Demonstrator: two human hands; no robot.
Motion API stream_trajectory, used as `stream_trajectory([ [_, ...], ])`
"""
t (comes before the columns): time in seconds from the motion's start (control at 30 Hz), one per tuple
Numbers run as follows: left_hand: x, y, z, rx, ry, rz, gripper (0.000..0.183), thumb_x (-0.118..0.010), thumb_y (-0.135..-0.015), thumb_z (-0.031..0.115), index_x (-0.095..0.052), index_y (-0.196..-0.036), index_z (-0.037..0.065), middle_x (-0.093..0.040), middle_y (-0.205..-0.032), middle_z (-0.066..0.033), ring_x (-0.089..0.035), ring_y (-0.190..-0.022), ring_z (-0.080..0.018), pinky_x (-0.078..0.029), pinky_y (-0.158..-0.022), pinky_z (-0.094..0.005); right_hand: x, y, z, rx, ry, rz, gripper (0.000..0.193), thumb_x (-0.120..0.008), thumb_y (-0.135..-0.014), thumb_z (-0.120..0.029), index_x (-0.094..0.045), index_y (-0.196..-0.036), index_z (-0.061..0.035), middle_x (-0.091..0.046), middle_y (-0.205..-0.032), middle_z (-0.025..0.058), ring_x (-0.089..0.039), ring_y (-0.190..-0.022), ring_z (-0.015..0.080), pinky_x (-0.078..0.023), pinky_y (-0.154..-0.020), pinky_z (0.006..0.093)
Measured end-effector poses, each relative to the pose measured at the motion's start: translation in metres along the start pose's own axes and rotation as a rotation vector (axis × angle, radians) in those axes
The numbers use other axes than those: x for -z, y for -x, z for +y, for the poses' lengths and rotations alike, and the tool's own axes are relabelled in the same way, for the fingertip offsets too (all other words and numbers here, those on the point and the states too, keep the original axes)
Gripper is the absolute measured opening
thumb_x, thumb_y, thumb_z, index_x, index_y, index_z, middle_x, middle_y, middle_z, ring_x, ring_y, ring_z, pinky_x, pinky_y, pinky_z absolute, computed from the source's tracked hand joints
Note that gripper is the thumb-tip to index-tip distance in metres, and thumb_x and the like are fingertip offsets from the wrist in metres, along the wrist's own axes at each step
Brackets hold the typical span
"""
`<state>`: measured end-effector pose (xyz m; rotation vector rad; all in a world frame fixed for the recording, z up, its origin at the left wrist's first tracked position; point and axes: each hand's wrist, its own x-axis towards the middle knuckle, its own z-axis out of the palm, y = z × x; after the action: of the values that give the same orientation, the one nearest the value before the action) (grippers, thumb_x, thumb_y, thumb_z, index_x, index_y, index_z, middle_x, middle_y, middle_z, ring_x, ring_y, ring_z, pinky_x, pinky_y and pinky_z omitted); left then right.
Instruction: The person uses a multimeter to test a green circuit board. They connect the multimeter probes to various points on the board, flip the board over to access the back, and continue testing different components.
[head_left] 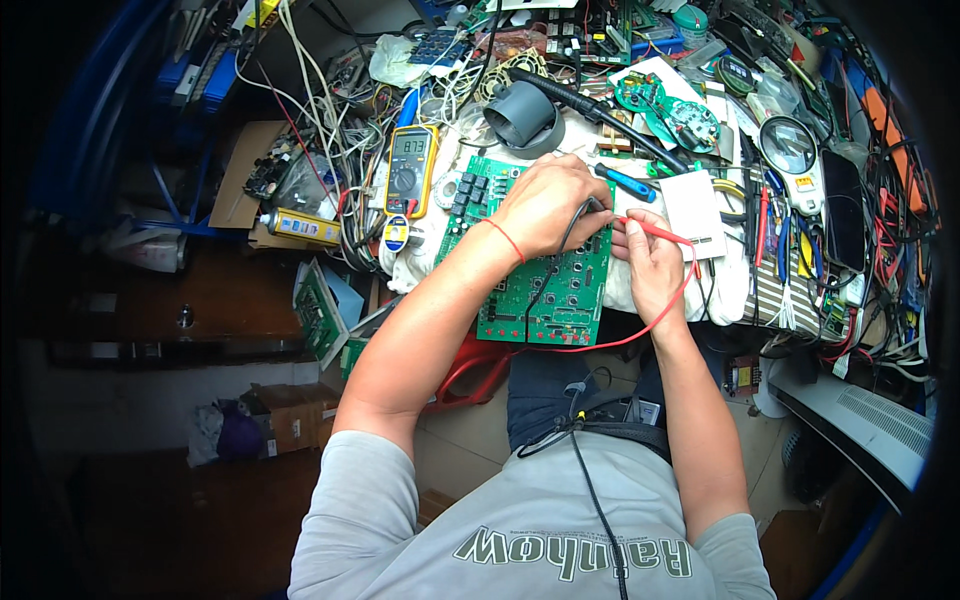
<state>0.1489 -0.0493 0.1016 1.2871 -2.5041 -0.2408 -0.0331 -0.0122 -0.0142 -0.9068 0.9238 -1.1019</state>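
A green circuit board (552, 312) lies in front of me at the table's near edge, with black relays at its upper left and small square buttons lower down. My left hand (548, 203) reaches over its upper part, fingers closed on a black test probe (590, 205); its cable hangs down across the board. At the board's right edge, my right hand (650, 258) pinches a red test probe (655, 230), whose red lead loops below the board. Both probe tips are close together, and I cannot tell what they touch. Left of the board, a yellow multimeter (410, 165) has its display lit.
Beyond the board stand a grey plastic cylinder (520, 115) and a black tube (600, 115). A blue screwdriver (625, 182) and a white card (690, 205) lie near my right hand. Farther right are a magnifying glass (788, 148), a phone (843, 210) and pliers (808, 248). Tangled wires crowd the left.
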Motion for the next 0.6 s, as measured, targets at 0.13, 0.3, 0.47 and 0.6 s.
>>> stream_trajectory([
  [0.13,0.0,0.0016,-0.0001,0.013,0.007,0.0,0.018,-0.085,-0.085,0.022,-0.082,-0.094,0.007,-0.075,-0.086,-0.011,-0.071,-0.088,-0.0313,-0.058,-0.082,-0.0436,-0.0005,0.0012,-0.0045,-0.008,0.016,0.002,0.032,-0.054,-0.116,-0.016,-0.059,-0.137,0.0072,-0.074,-0.121,0.0168,-0.074,-0.105,0.0195,-0.061,-0.093,0.0318],
  [0.3,-0.0006,0.001,-0.0012,0.032,0.026,-0.02,0.018,-0.085,-0.085,0.023,-0.081,-0.095,0.008,-0.074,-0.084,-0.0107,-0.071,-0.088,-0.0319,-0.057,-0.082,-0.0438,-0.0016,0.0025,-0.0089,-0.006,0.023,0.004,0.032,-0.054,-0.116,-0.016,-0.059,-0.137,0.0078,-0.074,-0.121,0.0175,-0.075,-0.106,0.02,-0.062,-0.094,0.032],
  [0.47,-0.0015,0.0027,-0.0016,0.04,0.027,-0.021,0.018,-0.085,-0.086,0.023,-0.081,-0.095,0.009,-0.074,-0.086,-0.0104,-0.071,-0.092,-0.0321,-0.056,-0.085,-0.0441,-0.0019,0.0029,-0.0086,0.003,0.033,0.012,0.034,-0.054,-0.116,-0.017,-0.058,-0.138,0.0086,-0.074,-0.121,0.0189,-0.075,-0.106,0.0211,-0.062,-0.094,0.0326],
  [0.6,-0.0013,0.0038,-0.0008,0.055,0.021,-0.031,0.018,-0.084,-0.086,0.024,-0.081,-0.096,0.01,-0.075,-0.089,-0.01,-0.07,-0.097,-0.0322,-0.054,-0.09,-0.0445,-0.0013,0.0021,-0.0072,0.011,0.045,0.005,0.037,-0.054,-0.116,-0.019,-0.057,-0.14,0.009,-0.074,-0.122,0.0199,-0.075,-0.105,0.0218,-0.062,-0.093,0.0331],
])
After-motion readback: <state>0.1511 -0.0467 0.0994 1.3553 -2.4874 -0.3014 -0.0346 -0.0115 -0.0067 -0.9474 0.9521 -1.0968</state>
